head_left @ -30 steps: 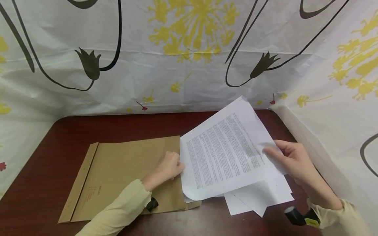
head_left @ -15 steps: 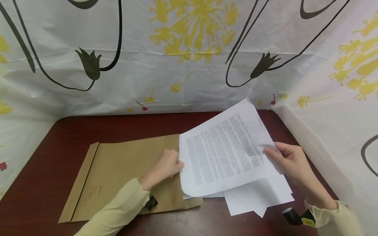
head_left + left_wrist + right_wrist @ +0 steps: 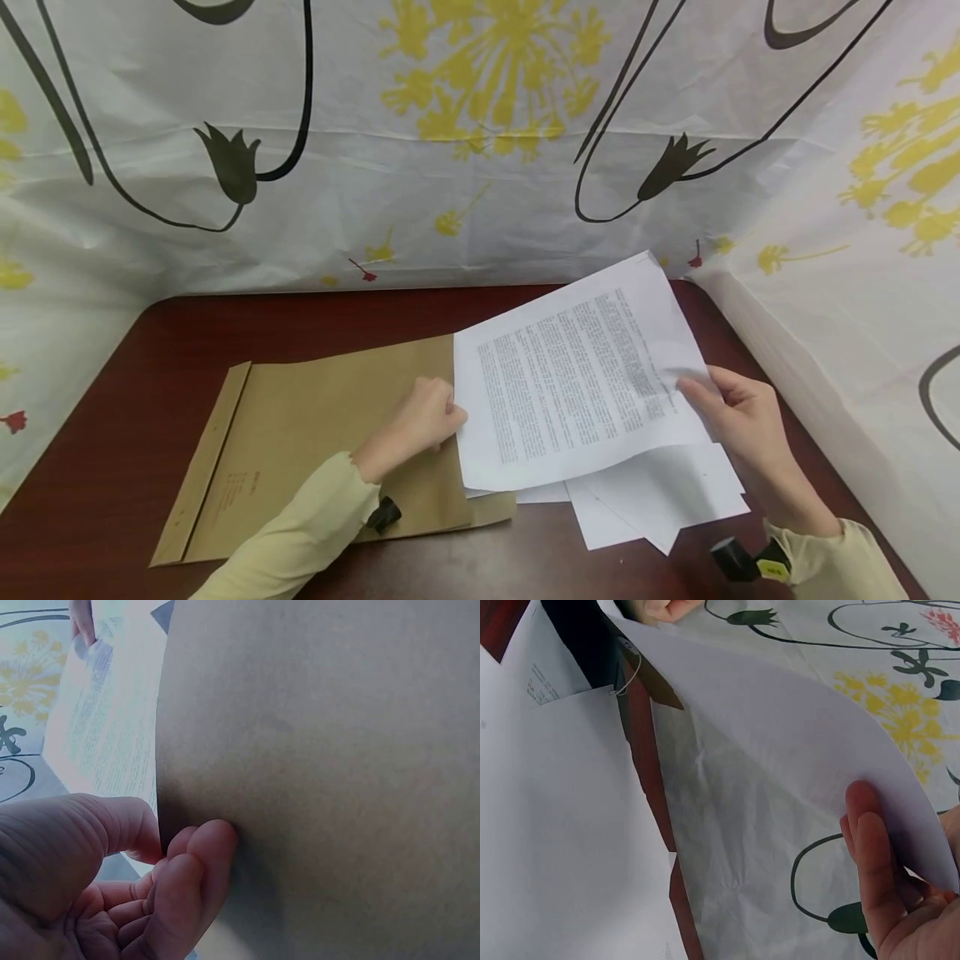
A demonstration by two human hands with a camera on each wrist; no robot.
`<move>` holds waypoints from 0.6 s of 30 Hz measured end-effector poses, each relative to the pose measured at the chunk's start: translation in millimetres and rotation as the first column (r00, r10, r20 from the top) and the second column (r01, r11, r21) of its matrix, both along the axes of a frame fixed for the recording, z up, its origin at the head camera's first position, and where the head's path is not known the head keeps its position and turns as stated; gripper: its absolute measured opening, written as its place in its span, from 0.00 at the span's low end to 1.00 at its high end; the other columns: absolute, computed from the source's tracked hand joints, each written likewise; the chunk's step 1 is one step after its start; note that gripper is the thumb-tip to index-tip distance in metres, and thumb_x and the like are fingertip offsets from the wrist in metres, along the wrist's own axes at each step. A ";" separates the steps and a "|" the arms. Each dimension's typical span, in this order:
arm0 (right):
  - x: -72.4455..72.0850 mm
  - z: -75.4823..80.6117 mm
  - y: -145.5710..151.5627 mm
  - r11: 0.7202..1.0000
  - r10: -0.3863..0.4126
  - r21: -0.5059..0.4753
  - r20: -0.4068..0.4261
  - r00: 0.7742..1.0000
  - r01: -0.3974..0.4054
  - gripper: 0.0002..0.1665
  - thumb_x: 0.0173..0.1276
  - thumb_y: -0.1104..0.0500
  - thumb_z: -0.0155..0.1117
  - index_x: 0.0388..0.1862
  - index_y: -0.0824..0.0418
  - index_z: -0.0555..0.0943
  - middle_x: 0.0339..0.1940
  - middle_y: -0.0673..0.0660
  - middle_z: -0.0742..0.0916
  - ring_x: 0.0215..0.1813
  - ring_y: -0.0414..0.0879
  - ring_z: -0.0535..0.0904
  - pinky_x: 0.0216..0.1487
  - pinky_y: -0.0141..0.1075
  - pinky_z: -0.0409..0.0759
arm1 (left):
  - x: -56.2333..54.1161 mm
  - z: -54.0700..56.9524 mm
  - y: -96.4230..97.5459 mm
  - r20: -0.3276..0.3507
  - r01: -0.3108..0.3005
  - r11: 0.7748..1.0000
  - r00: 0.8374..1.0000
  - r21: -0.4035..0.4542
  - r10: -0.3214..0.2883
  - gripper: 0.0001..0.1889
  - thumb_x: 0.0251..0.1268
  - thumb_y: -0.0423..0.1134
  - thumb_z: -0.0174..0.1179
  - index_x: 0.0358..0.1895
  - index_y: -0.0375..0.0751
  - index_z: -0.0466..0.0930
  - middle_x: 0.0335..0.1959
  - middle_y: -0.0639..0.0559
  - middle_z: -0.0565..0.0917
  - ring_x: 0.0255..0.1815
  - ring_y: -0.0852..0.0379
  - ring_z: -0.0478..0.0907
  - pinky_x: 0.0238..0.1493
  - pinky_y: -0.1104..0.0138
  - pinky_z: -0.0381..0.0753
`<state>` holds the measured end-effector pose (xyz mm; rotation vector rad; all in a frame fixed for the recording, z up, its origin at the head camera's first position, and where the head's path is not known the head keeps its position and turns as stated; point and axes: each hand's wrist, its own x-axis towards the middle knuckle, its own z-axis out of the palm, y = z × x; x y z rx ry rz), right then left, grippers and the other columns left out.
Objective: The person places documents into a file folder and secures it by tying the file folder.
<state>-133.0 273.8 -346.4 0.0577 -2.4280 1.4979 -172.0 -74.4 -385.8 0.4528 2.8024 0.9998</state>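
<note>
A large brown paper envelope (image 3: 315,442) lies on the table, its open end facing right. My left hand (image 3: 420,417) pinches the upper layer at that end; in the left wrist view, thumb and curled fingers meet at the edge of the envelope (image 3: 322,750). My right hand (image 3: 750,425) holds a printed sheet (image 3: 573,375) by its right edge, thumb on top. The sheet is raised and tilted, its left edge at the envelope's mouth. Whether that edge is inside cannot be told. The right wrist view shows fingers under the curved sheet (image 3: 795,735).
Several white papers (image 3: 667,492) lie fanned under the raised sheet, on the dark red table (image 3: 360,317). A thin string (image 3: 634,675) shows near the envelope in the right wrist view. Patterned white cloth (image 3: 480,217) hangs behind and at both sides.
The held sheet has turned, its far corner shifting right and slightly down, its near left corner rising a little. The envelope's upper right corner has lifted slightly. Both hands keep their holds.
</note>
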 end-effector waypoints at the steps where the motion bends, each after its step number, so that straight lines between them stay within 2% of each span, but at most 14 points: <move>1: 0.5 0.4 0.4 1.000 0.003 -0.012 -0.005 1.000 -0.003 0.08 0.62 0.68 0.62 0.41 0.64 0.83 0.27 0.41 0.86 0.22 0.37 0.80 0.18 0.28 0.75 | 0.0 0.1 -0.1 0.000 -0.001 1.000 1.000 0.000 0.001 0.18 0.47 0.25 0.49 0.08 0.44 0.57 0.02 0.58 0.60 0.02 0.64 0.66 0.09 0.75 0.54; 5: 3.4 1.7 2.0 0.993 0.037 -0.116 0.011 0.999 -0.036 0.09 0.63 0.68 0.62 0.40 0.59 0.84 0.28 0.44 0.86 0.23 0.38 0.81 0.19 0.30 0.77 | 0.3 -0.3 -0.5 0.007 -0.004 1.000 1.000 0.003 0.004 0.18 0.47 0.26 0.49 0.07 0.44 0.58 0.01 0.57 0.61 0.02 0.64 0.65 0.09 0.75 0.52; 8: 5.8 1.8 4.6 0.968 0.077 -0.242 0.029 0.997 -0.067 0.10 0.63 0.67 0.61 0.40 0.55 0.85 0.30 0.47 0.87 0.25 0.40 0.83 0.20 0.32 0.79 | 0.4 -1.0 -0.4 -0.006 0.001 1.000 1.000 -0.003 -0.001 0.18 0.48 0.26 0.50 0.07 0.44 0.58 0.00 0.58 0.62 0.01 0.64 0.64 0.09 0.75 0.52; 12: 7.3 3.2 9.4 0.933 0.096 -0.344 -0.032 0.995 -0.101 0.12 0.63 0.72 0.59 0.40 0.60 0.85 0.31 0.50 0.88 0.26 0.41 0.84 0.21 0.33 0.79 | 0.3 -1.4 -0.2 -0.018 0.018 1.000 1.000 -0.005 -0.018 0.19 0.48 0.27 0.50 0.05 0.45 0.58 -0.01 0.58 0.62 0.01 0.64 0.62 0.09 0.75 0.51; 14: 8.5 5.4 10.5 0.942 0.081 -0.319 -0.079 0.994 -0.102 0.13 0.61 0.75 0.59 0.39 0.63 0.85 0.29 0.50 0.87 0.26 0.40 0.83 0.21 0.31 0.79 | 0.5 -1.1 -0.2 -0.009 0.020 1.000 1.000 0.001 -0.020 0.20 0.48 0.27 0.50 0.05 0.45 0.58 0.00 0.58 0.61 0.01 0.64 0.62 0.09 0.75 0.51; 16: 11.5 8.2 10.2 0.978 0.043 -0.198 -0.115 0.992 -0.066 0.12 0.59 0.76 0.59 0.38 0.66 0.85 0.27 0.47 0.87 0.23 0.37 0.82 0.19 0.29 0.77 | 0.8 -0.7 -0.3 0.005 0.018 1.000 1.000 0.004 -0.018 0.20 0.49 0.27 0.51 0.06 0.45 0.58 0.00 0.58 0.60 0.01 0.64 0.62 0.09 0.75 0.51; 18: 15.9 10.6 7.7 0.998 0.001 -0.063 -0.155 0.988 -0.011 0.11 0.56 0.78 0.61 0.35 0.68 0.85 0.23 0.44 0.86 0.19 0.35 0.79 0.16 0.27 0.75 | 1.0 -0.7 -0.2 0.011 0.010 1.000 1.000 0.000 -0.010 0.20 0.50 0.27 0.51 0.06 0.45 0.58 0.01 0.58 0.60 0.01 0.64 0.63 0.09 0.75 0.52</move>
